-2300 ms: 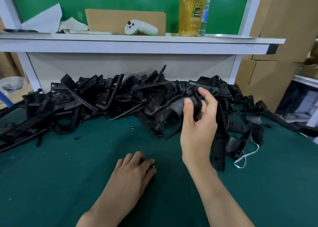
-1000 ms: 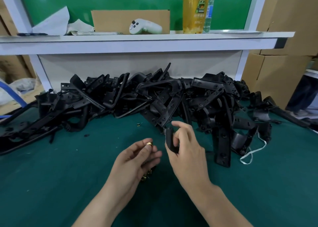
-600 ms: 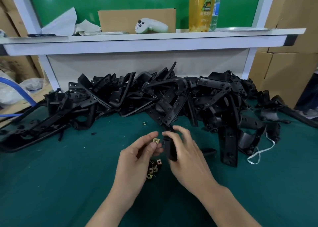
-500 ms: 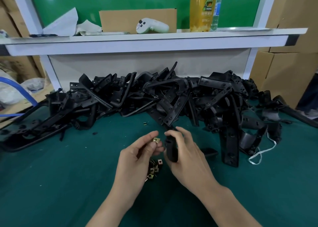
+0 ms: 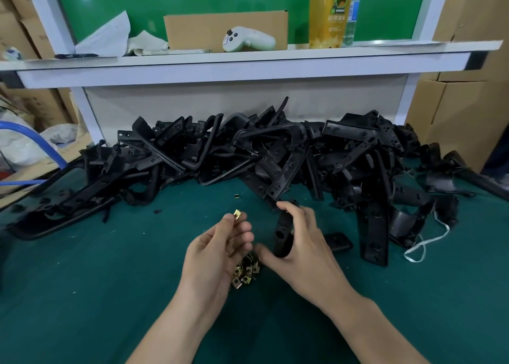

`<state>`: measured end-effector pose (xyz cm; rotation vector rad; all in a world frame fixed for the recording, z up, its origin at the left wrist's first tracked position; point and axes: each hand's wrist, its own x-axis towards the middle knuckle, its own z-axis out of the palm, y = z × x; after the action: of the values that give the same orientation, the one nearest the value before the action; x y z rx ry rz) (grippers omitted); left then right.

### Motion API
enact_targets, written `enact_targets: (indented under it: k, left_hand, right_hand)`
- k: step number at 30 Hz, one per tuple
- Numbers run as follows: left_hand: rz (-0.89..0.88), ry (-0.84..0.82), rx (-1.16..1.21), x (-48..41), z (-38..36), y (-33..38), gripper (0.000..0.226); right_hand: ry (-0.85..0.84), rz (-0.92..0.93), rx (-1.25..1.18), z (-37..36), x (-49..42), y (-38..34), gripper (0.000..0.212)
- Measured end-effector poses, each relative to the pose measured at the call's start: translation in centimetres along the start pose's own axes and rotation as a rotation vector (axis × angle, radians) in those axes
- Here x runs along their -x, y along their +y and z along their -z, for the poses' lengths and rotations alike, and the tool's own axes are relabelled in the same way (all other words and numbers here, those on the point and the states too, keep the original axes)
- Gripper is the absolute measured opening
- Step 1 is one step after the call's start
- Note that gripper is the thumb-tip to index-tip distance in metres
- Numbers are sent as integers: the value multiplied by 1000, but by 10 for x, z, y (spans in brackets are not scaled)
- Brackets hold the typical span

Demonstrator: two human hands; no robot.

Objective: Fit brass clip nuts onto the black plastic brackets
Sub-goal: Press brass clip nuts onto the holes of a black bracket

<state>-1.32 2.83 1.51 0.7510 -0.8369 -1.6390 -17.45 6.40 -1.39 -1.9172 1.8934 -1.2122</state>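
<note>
Fingers [image 5: 244, 227] of the left hand [image 5: 217, 253] pinch 1 brass clip nut [image 5: 237, 215] between thumb and forefinger, raised above the table [image 5: 82, 281]; the other fingers curl loosely beneath. 0.5 s ago this nut sat right beside the top of the bracket [image 5: 283, 234]. Now a clear strip of green separates them, with the nut up and to the left.

The right hand [image 5: 305, 242] has changed its grip too. Its forefinger now arches over the bracket's far end and its thumb props the near end, so more of the black face shows, with 2 holes along it. The bracket's long axis runs away from the person, nearly upright in the view, with the far end leaning slightly right and the holed face toward the camera. The nut stands on 1 corner, its flat face toward the camera and a hole in its middle.

Below the left hand's curled fingers, the heap of spare clip nuts [image 5: 245, 274] lies on the table. The pile of brackets [image 5: 275, 154] spans the back, just beyond the right forefinger.
</note>
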Motion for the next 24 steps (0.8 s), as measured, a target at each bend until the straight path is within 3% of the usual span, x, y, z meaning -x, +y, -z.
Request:
enact_targets:
  k: [8, 15, 24]
  left_hand:
    - [51, -3, 72, -1, 1, 0, 25]
    - [247, -16, 353, -1, 3, 4, 19]
    - [286, -33, 387, -2, 3, 3, 18]
  right_hand:
    - [8, 10, 4, 0, 0, 1, 77]
    - [29, 11, -6, -1, 0, 2, 74]
    - [38, 15, -23, -1, 0, 3, 73]
